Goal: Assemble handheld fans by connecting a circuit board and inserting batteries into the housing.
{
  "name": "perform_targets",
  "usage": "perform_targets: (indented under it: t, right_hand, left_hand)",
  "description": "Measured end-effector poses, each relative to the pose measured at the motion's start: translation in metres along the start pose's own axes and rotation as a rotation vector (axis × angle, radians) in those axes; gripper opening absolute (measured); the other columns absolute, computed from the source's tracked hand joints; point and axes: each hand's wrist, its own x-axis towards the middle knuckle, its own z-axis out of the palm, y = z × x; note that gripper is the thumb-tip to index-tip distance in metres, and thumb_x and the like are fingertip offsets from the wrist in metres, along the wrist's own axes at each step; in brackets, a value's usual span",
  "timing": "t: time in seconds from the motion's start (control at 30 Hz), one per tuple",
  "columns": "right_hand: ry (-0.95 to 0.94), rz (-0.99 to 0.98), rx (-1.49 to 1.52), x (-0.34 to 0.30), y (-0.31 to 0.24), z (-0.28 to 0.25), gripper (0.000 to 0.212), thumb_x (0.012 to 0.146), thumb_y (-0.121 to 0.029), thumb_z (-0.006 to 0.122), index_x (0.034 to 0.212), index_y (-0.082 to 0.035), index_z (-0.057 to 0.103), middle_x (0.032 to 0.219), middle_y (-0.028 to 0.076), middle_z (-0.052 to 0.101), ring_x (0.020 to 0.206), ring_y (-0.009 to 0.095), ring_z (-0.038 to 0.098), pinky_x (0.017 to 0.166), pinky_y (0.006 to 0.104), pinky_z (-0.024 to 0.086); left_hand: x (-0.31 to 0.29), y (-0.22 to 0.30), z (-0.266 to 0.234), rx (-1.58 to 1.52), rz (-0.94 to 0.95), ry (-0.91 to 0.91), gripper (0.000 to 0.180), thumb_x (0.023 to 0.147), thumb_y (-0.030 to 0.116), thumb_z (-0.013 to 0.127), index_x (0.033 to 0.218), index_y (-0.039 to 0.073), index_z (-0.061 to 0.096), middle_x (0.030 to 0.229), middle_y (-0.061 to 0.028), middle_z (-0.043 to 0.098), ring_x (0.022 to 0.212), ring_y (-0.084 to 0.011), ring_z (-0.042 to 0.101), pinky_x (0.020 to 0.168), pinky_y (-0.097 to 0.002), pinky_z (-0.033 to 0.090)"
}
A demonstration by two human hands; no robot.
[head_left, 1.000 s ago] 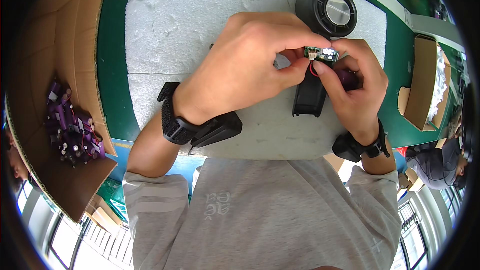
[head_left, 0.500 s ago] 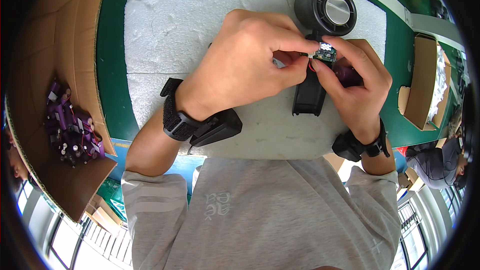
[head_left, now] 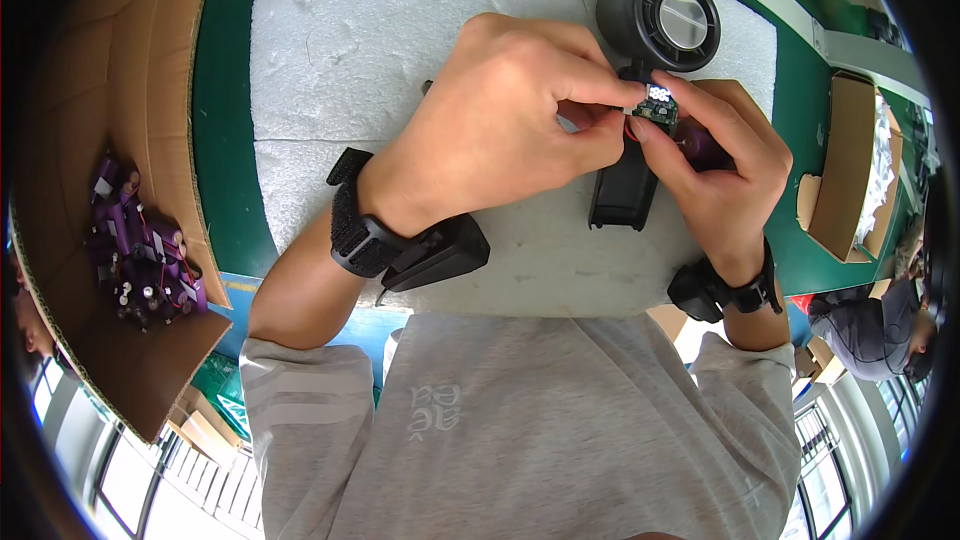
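Green board pinched between fingertips of right hand, left hand pinching its edge

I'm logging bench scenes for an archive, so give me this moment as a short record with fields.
left hand: at the left end of the circuit board
right hand: gripping the circuit board
display: lit white
purple cylinder: at the right hand
black housing: partly under the hands
work surface: white foam
far left: cardboard box holding purple cells
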Motion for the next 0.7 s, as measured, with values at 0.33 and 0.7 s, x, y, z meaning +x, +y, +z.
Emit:
perform_targets:
  t: [0.33,0.7]
  right_hand:
    - [0.034,0.029,0.001,-0.001,-0.002,0.003,0.037,0.068,0.001,0.081,0.104,-0.003,0.071,0.082,0.002,0.065,0.059,0.003,0.049,0.050,0.0177,0.037]
    - [-0.029,0.262,0.143,-0.001,-0.008,-0.006,0.019,0.081,-0.001,0.073,0.100,-0.001,0.069,0.085,0.004,0.065,0.054,0.003,0.052,0.044,0.0176,0.035]
  left_hand:
    - [0.000,0.000,0.003,0.027,0.009,0.013,0.023,0.071,-0.007,0.071,0.092,0.003,0.074,0.081,-0.0071,0.068,0.068,-0.0140,0.068,0.058,-0.0218,0.054]
    - [-0.002,0.007,0.014,-0.138,-0.195,-0.023,0.037,0.073,-0.006,0.070,0.106,0.006,0.060,0.081,-0.0025,0.061,0.072,-0.0102,0.063,0.059,-0.0237,0.050]
